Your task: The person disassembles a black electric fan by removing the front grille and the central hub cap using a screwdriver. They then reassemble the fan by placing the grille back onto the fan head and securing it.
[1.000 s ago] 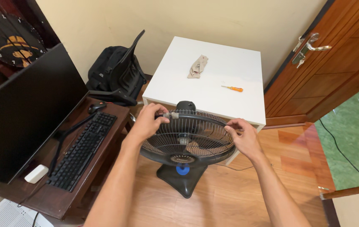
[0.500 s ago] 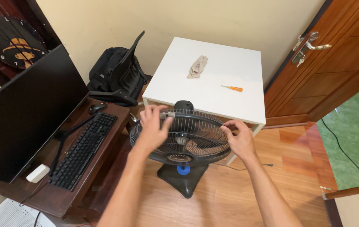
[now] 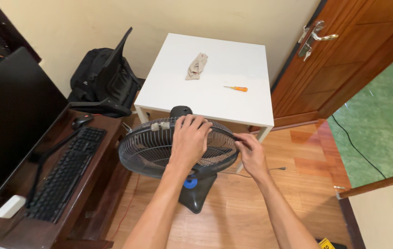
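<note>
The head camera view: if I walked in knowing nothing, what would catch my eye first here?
First, the dark table fan on the wooden floor at the centre, its round grille tilted upward, with the left hand spread flat on the grille and the right hand pinching its right rim. Behind it stands a white table bearing a crumpled cloth and an orange-handled screwdriver.

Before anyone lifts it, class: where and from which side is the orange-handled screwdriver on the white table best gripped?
Grip the screwdriver by its orange handle, the thick right-hand end, coming from above. It lies flat on the white table with bare surface around it, and its thin metal shaft points left toward the cloth.
</note>
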